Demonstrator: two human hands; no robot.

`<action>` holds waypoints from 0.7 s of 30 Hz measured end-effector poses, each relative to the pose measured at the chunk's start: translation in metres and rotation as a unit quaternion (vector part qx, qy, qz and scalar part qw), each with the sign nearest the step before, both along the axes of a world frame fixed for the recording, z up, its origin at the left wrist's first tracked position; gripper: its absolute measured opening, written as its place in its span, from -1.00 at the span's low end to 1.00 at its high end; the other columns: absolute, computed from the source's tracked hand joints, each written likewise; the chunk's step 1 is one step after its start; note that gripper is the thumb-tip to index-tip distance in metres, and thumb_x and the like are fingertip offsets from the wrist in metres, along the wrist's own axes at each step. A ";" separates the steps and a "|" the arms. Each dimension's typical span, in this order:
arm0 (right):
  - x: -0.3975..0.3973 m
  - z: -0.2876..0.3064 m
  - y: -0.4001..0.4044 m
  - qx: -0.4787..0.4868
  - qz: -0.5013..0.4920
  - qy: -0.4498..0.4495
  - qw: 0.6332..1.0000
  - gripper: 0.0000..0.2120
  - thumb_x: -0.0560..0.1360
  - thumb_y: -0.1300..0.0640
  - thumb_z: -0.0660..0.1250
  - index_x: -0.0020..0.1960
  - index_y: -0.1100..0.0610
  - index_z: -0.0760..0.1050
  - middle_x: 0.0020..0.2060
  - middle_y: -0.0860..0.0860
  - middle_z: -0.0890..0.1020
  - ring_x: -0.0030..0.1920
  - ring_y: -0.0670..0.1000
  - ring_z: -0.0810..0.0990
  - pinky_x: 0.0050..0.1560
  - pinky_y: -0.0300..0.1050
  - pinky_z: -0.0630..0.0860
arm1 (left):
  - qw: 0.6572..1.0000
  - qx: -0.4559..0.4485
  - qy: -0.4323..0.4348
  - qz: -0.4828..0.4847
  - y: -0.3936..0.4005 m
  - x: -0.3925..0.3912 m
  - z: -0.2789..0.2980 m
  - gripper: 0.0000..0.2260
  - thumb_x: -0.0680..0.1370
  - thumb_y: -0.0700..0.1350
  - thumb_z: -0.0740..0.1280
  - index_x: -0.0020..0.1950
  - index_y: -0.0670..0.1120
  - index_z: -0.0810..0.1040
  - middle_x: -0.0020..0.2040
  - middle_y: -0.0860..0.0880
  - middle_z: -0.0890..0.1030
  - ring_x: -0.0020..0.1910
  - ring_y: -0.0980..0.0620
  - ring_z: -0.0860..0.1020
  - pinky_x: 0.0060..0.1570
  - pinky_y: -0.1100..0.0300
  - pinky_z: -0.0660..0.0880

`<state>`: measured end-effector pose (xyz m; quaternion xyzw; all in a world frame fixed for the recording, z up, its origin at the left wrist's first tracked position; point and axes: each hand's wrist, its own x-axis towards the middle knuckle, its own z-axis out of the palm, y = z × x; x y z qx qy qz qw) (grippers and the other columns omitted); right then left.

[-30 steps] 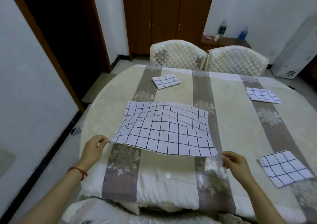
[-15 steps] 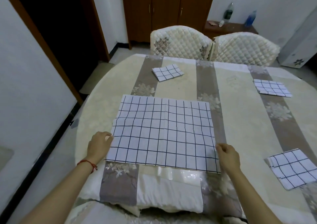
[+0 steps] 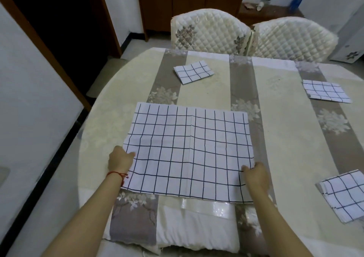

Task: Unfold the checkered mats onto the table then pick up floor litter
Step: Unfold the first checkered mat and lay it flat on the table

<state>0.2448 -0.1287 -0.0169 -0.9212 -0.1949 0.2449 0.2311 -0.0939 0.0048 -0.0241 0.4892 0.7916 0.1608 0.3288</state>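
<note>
Table point(image 3: 275, 138): mat point(image 3: 189, 150) flat; hands pressing.

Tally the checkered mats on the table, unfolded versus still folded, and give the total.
Unfolded mat: 1
Folded mats, far left, far right, near right: 3
Total: 4

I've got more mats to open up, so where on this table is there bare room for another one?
The widest bare patch lies between the unfolded mat and the far right folded mat. A narrower gap runs between the unfolded mat and the far folded mat. The near edge is crowded: both hands and the near right folded mat.
</note>
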 end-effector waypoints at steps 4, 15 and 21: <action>0.005 0.001 -0.018 0.035 -0.017 -0.003 0.999 -0.84 0.49 0.15 0.25 -0.14 0.27 0.42 -0.18 0.22 0.52 -0.09 0.24 0.51 -0.08 0.00 0.40 | 0.997 0.069 -0.019 -0.037 0.000 -0.016 0.000 -0.55 0.45 -0.16 0.39 -0.49 -0.11 0.16 -0.51 -0.11 0.22 -0.47 -0.06 0.22 -0.42 0.11 0.05; -0.005 0.007 -0.055 0.011 0.008 -0.004 1.000 -0.64 0.53 0.11 0.24 0.23 0.31 0.42 0.13 0.29 0.56 0.10 0.28 0.52 0.05 0.03 0.43 | 0.990 0.091 0.045 -0.098 -0.034 -0.036 -0.006 -0.53 0.50 -0.14 0.33 -0.48 -0.08 0.11 -0.54 -0.04 0.20 -0.49 -0.03 0.20 -0.44 0.17 0.05; -0.007 0.002 -0.057 -0.021 0.024 -0.059 0.998 -0.68 0.51 0.07 0.25 0.11 0.31 0.47 0.02 0.29 0.59 0.05 0.30 0.52 0.13 0.10 0.40 | 0.990 0.110 0.060 -0.067 -0.037 -0.038 -0.005 -0.68 0.48 -0.11 0.35 -0.41 -0.16 0.34 -0.45 -0.14 0.40 -0.39 -0.15 0.40 -0.40 0.13 0.24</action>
